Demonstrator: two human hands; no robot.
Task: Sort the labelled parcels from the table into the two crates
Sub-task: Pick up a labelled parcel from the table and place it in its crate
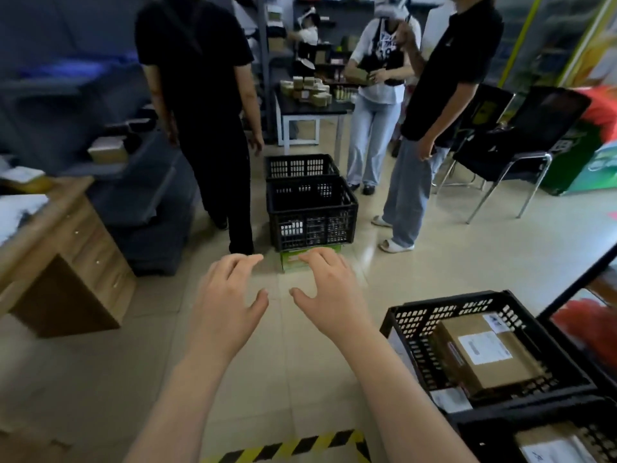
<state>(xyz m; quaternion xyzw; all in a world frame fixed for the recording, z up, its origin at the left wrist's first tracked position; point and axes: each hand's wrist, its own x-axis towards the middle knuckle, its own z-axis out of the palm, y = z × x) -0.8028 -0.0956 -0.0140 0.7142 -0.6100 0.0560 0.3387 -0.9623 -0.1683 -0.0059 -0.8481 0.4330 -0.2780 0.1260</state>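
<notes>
Brown parcels with white labels lie in two black crates, low and to the right of the right hand [329, 292]. One parcel [480, 352] sits flat in the crate [417, 315] beside that forearm. A second parcel [551, 446] shows in the near crate [494, 429], back by the elbow. Neither hand touches any of them.

The step looks like the gap between two parcels, with nothing in hand and some sorting done. The next move likely calls for a turn to the right, toward the dark-edged table [577, 282] beyond the crates. What lies on it is blurred and cut off, so whether any parcels remain there cannot be told. The next label would have to be read before a crate is chosen.

Both arms reach forward, bare forearms rising from the bottom edge and drawing closer toward the wrists. The left hand [230, 295] and the right hand hover side by side, backs up, thumbs pointing at each other and apart. Their fingers are spread and loosely bent, grasping nothing.

Beyond the fingertips two more black crates [312, 212] stand in a row, the nearer one on a green box [293, 260]. Several people stand around them. A wooden desk [66, 269] sits to the left of the left hand, and striped tape [300, 446] crosses the floor under the forearms.
</notes>
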